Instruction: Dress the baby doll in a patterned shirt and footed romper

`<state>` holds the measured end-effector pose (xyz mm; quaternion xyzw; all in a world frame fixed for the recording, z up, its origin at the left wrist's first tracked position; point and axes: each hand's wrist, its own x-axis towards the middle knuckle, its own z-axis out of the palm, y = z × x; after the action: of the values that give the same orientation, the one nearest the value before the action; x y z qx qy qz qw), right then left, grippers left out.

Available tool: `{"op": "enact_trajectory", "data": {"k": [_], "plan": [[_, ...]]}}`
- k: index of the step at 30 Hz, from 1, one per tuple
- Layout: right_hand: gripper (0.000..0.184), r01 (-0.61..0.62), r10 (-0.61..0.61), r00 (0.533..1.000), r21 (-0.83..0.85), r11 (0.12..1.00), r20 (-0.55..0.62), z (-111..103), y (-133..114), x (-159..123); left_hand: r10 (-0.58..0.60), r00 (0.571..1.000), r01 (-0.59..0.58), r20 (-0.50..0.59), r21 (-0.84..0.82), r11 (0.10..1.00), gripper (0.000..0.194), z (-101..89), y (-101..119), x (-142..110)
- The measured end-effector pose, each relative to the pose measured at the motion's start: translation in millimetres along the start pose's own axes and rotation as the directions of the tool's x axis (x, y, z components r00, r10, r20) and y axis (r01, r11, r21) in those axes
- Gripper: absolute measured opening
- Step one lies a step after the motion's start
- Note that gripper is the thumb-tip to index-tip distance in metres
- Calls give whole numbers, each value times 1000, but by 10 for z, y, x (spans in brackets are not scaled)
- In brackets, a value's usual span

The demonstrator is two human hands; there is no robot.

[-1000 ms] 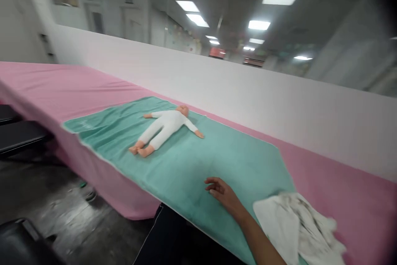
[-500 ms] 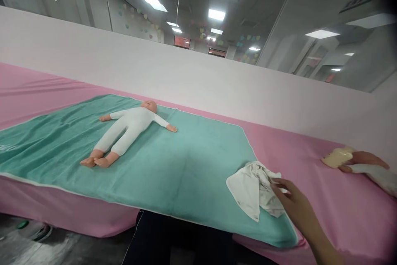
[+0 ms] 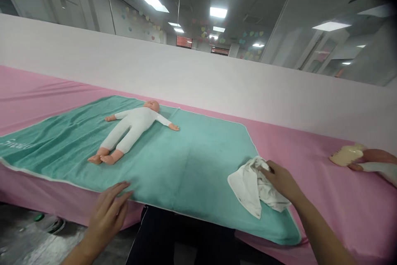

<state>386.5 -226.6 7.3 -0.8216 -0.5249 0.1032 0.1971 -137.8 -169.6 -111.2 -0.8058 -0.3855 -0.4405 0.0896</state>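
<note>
A crumpled white cloth garment (image 3: 248, 184) lies at the right end of the green towel (image 3: 198, 149). My right hand (image 3: 281, 178) pinches the garment's upper right part between thumb and fingers. Over the towel's front edge, my left hand (image 3: 110, 207) hovers with its fingers apart and nothing in it. Beyond that hand, a baby doll (image 3: 136, 126) in a white bodysuit lies on its back on the towel, arms spread and feet toward me.
Pink sheeting (image 3: 328, 203) covers the surface beneath the towel. At the far right, a cream bottle (image 3: 345, 154) lies beside a second doll (image 3: 378, 161), partly cut off by the frame. A white wall (image 3: 198, 79) with mirrors above runs along the back.
My left hand has come into view at the lower left. My right hand has moved slightly left and up, further over the garment. The view has shifted slightly.
</note>
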Motion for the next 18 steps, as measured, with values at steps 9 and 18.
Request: {"op": "enact_trajectory", "data": {"k": [9,18], "plan": [[28,216,-150,976,772,598,-157,-396,-477,-205,-41,976,129,215,-412,902,34,570,1032,808],[29,290,-596,796,801,524,102,12,-1037,-746,-275,730,679,625,-619,396,33,760,1591,1209]]}}
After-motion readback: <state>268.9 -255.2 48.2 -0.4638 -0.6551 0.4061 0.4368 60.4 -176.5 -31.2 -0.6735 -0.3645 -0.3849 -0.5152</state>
